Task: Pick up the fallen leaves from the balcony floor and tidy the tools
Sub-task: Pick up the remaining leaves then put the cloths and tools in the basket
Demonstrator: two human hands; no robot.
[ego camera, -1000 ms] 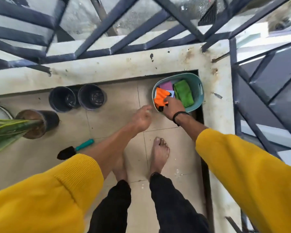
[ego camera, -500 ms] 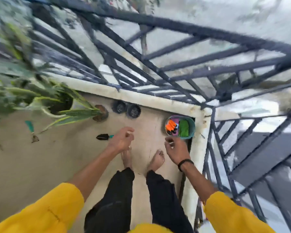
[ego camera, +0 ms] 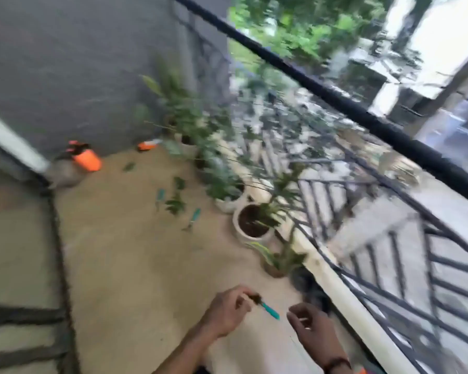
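The view is blurred by motion. My left hand (ego camera: 227, 311) hangs low over the balcony floor (ego camera: 135, 252), fingers loosely curled beside the dark blade of a teal-handled trowel (ego camera: 268, 310). The blur hides whether they touch. My right hand (ego camera: 314, 330) is relaxed and holds nothing, just right of the trowel's handle. Fallen green leaves (ego camera: 176, 203) lie further along the floor, with one more leaf (ego camera: 129, 166) near the wall. Two other teal-handled tools (ego camera: 160, 197) (ego camera: 195, 215) lie beside the leaves.
An orange spray bottle (ego camera: 85, 159) stands by the grey wall, with another orange item (ego camera: 146, 145) further back. Potted plants, among them a white pot (ego camera: 253, 225), line the kerb under the dark railing (ego camera: 362, 117). A dark door track (ego camera: 57, 225) borders the floor on the left.
The view swung left from the basket corner to the length of the balcony. My right hand left the basket and drew back. Both hands now hang near the trowel.
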